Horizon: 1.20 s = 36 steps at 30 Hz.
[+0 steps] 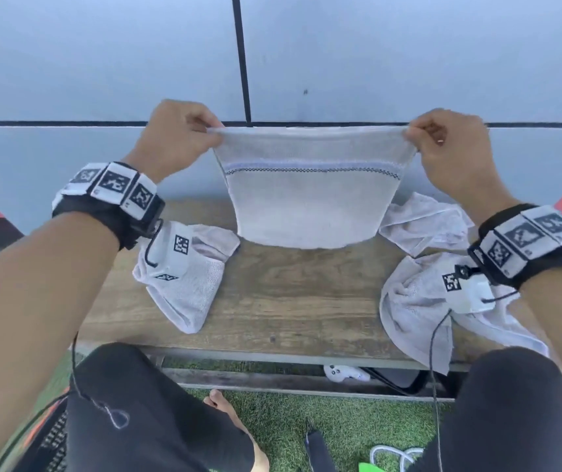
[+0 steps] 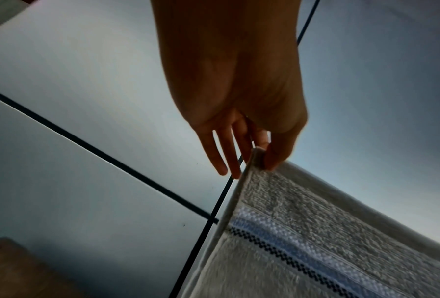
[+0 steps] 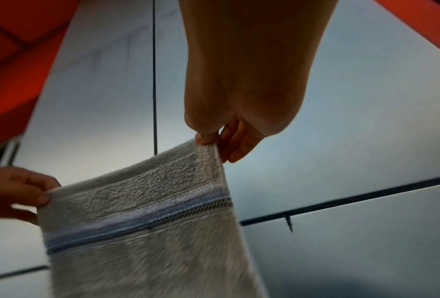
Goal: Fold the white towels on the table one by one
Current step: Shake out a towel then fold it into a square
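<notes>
A white towel point(image 1: 310, 202) with a blue and black stripe hangs spread in the air above the wooden table point(image 1: 290, 294). My left hand point(image 1: 184, 134) pinches its top left corner, and my right hand point(image 1: 443, 137) pinches its top right corner. The left wrist view shows thumb and finger of the left hand point(image 2: 260, 155) nipping the towel's point(image 2: 303, 231) corner, the other fingers loose. In the right wrist view the right hand point(image 3: 213, 141) pinches the towel point(image 3: 142, 221) at its corner. The towel's lower edge hangs close to the table top.
Three more white towels lie crumpled on the table: one at the left point(image 1: 187, 284), one at the back right point(image 1: 422, 226), one at the front right point(image 1: 419, 308) drooping over the edge. A grey panelled wall point(image 1: 102, 63) stands just behind. My knees and green turf point(image 1: 290, 424) lie below.
</notes>
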Tool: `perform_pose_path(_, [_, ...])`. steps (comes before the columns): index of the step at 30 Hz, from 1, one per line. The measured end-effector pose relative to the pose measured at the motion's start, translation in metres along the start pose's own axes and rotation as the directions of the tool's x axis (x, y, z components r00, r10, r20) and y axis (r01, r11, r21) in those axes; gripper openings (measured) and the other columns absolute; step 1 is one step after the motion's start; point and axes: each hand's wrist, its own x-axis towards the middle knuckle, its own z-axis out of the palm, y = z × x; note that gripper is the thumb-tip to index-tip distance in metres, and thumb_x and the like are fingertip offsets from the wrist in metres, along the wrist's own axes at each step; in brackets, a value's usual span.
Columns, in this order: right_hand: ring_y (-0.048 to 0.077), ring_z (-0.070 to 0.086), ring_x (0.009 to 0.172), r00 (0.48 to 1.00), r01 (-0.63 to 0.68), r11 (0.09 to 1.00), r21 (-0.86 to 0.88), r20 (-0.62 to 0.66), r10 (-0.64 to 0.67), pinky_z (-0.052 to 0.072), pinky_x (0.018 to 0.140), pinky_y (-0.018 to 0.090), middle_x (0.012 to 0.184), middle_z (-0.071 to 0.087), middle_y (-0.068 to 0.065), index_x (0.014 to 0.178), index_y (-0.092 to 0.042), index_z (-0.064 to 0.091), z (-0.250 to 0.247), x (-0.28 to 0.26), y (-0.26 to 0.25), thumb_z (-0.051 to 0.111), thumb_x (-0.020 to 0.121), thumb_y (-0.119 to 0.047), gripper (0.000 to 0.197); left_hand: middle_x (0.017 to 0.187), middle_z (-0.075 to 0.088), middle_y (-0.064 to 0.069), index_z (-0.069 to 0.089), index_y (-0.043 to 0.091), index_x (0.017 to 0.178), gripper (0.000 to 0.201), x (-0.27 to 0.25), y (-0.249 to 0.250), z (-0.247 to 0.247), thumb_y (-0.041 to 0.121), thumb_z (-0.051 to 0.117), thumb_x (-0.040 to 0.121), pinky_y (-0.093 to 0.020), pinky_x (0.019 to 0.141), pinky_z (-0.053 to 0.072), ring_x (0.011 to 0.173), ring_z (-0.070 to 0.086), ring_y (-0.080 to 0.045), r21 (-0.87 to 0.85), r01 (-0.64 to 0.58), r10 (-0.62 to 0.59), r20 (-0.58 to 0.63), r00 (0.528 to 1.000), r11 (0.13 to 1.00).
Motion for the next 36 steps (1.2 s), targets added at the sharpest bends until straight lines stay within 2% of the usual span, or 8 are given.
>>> perform_pose_path(6, [0.014, 0.062, 0.072, 0.941, -0.144, 0.984, 0.100, 0.321, 0.106, 0.047, 0.070, 0.010, 0.082, 0.070, 0.007, 0.090, -0.007, 0.070, -0.025, -0.056, -0.010, 0.067, 0.094, -0.013, 0.008, 0.081, 0.072, -0.010, 0.071, 0.011, 0.087, 0.005, -0.054, -0.012, -0.019, 0.007, 0.073, 0.085, -0.013, 0.057, 0.041, 0.071, 0.057, -0.013, 0.043, 0.065, -0.072, 0.216, 0.974, 0.997])
perform_pose_path(8, [0.011, 0.063, 0.070, 0.845, -0.186, 0.982, 0.014, 0.512, 0.153, 0.045, 0.067, 0.006, 0.076, 0.071, -0.004, 0.084, -0.014, 0.071, -0.028, -0.078, -0.008, 0.068, 0.093, -0.016, 0.009, 0.080, 0.074, -0.006, 0.071, 0.013, 0.086, 0.006, -0.074, -0.027, -0.016, 0.009, 0.076, 0.085, -0.018, 0.067, 0.047, 0.071, 0.062, -0.013, 0.070, 0.127, -0.144, 0.353, 0.925, 0.989])
perform_pose_path(14, [0.019, 0.074, 0.086, 0.380, -0.210, 0.959, -0.188, 0.888, 0.257, 0.059, 0.083, 0.027, 0.090, 0.077, 0.000, 0.094, -0.012, 0.075, -0.030, -0.116, 0.001, 0.067, 0.094, -0.024, 0.014, 0.081, 0.076, -0.003, 0.072, 0.012, 0.089, 0.012, -0.129, -0.056, 0.004, 0.015, 0.080, 0.081, -0.029, 0.076, 0.057, 0.078, 0.071, -0.022, 0.243, 0.233, -0.337, 0.694, 0.637, 0.942])
perform_pose_path(17, [0.021, 0.073, 0.090, 0.306, -0.273, 0.943, -0.188, 0.913, 0.271, 0.059, 0.080, 0.025, 0.096, 0.077, 0.006, 0.098, -0.008, 0.074, -0.026, -0.128, 0.004, 0.065, 0.095, -0.020, 0.016, 0.091, 0.077, -0.012, 0.071, 0.011, 0.092, 0.020, -0.142, -0.068, 0.014, 0.021, 0.079, 0.076, -0.039, 0.090, 0.058, 0.087, 0.074, -0.028, 0.277, 0.316, -0.411, 0.744, 0.527, 0.907])
perform_pose_path(21, [0.012, 0.071, 0.077, 0.442, -0.262, 0.942, -0.211, 0.841, 0.312, 0.054, 0.067, 0.015, 0.089, 0.077, 0.006, 0.092, -0.006, 0.073, -0.007, -0.133, 0.017, 0.067, 0.094, -0.020, 0.015, 0.088, 0.078, -0.005, 0.072, 0.016, 0.096, 0.010, -0.148, -0.078, 0.029, 0.019, 0.074, 0.086, -0.039, 0.093, 0.057, 0.086, 0.074, -0.019, 0.348, 0.272, -0.440, 0.644, 0.626, 0.897])
perform_pose_path(28, [0.026, 0.071, 0.080, 0.706, -0.192, 0.953, -0.235, 0.641, 0.300, 0.056, 0.086, 0.041, 0.085, 0.075, 0.005, 0.081, -0.013, 0.072, 0.019, -0.106, 0.031, 0.070, 0.091, -0.022, 0.013, 0.076, 0.073, -0.006, 0.070, 0.004, 0.096, 0.010, -0.117, -0.066, 0.043, 0.012, 0.071, 0.089, -0.038, 0.074, 0.062, 0.070, 0.071, -0.022, 0.249, 0.289, -0.374, 0.443, 0.814, 0.924])
perform_pose_path(32, [0.026, 0.068, 0.083, 0.871, -0.149, 0.968, -0.203, 0.437, 0.226, 0.050, 0.076, 0.023, 0.086, 0.074, 0.009, 0.085, -0.011, 0.072, 0.012, -0.068, 0.017, 0.068, 0.092, -0.024, 0.016, 0.087, 0.074, -0.013, 0.071, 0.014, 0.083, 0.003, -0.073, -0.041, 0.032, 0.015, 0.073, 0.085, -0.048, 0.087, 0.059, 0.081, 0.071, -0.029, 0.165, 0.186, -0.222, 0.231, 0.947, 0.969])
perform_pose_path(36, [0.018, 0.064, 0.074, 0.981, -0.111, 0.994, -0.022, 0.159, 0.113, 0.056, 0.086, 0.044, 0.086, 0.073, 0.007, 0.085, -0.013, 0.072, -0.014, -0.019, -0.008, 0.069, 0.088, -0.028, 0.016, 0.077, 0.068, -0.009, 0.064, 0.023, 0.075, 0.017, -0.029, 0.003, 0.004, 0.010, 0.068, 0.086, -0.038, 0.071, 0.059, 0.057, 0.063, -0.013, -0.049, 0.076, -0.076, -0.008, 0.997, 0.996])
